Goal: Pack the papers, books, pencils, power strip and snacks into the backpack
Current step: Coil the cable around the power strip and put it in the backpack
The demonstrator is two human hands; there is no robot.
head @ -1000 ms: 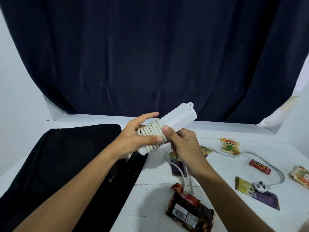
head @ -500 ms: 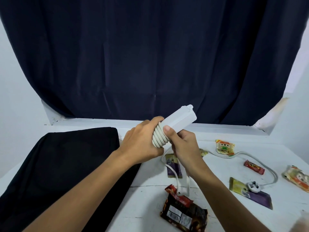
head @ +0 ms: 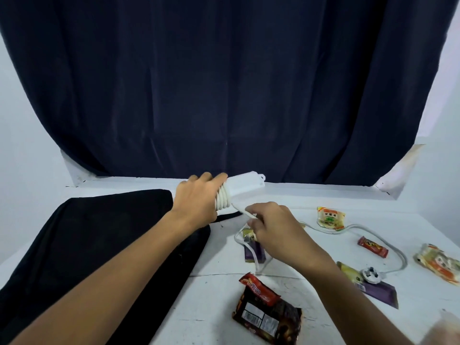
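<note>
The white power strip (head: 245,183) is held up in the air, above the back of the surface, just in front of the curtain. The left hand (head: 199,200) grips its near end, fingers curled round the strip where loops of white cord (head: 378,235) are wound round it. The right hand (head: 276,227) is a little lower and nearer. It pinches the loose cord just under the coils. From there the cord drops to the surface, bends round and runs off to the right, ending at a round white plug (head: 371,275).

The black backpack (head: 87,240) lies flat on the left side of the surface, under the left arm.

Snacks lie on the right side. A dark packet with a red top (head: 266,312) is nearest, with a white label and a bar code on it. The words are too small to read. A purple packet (head: 251,250) lies partly under the right hand and the cord. Another purple packet (head: 380,292) lies under the plug. A small red bar (head: 372,247) sits inside the cord's bend. A yellow packet (head: 330,217) is further back, and another pale packet (head: 438,263) is at the right edge. Their writing is blurred.

The surface (head: 211,319) is white and a bit scuffed. Behind it hangs a big dark blue curtain (head: 224,83), with white walls (head: 22,145) on both sides.
</note>
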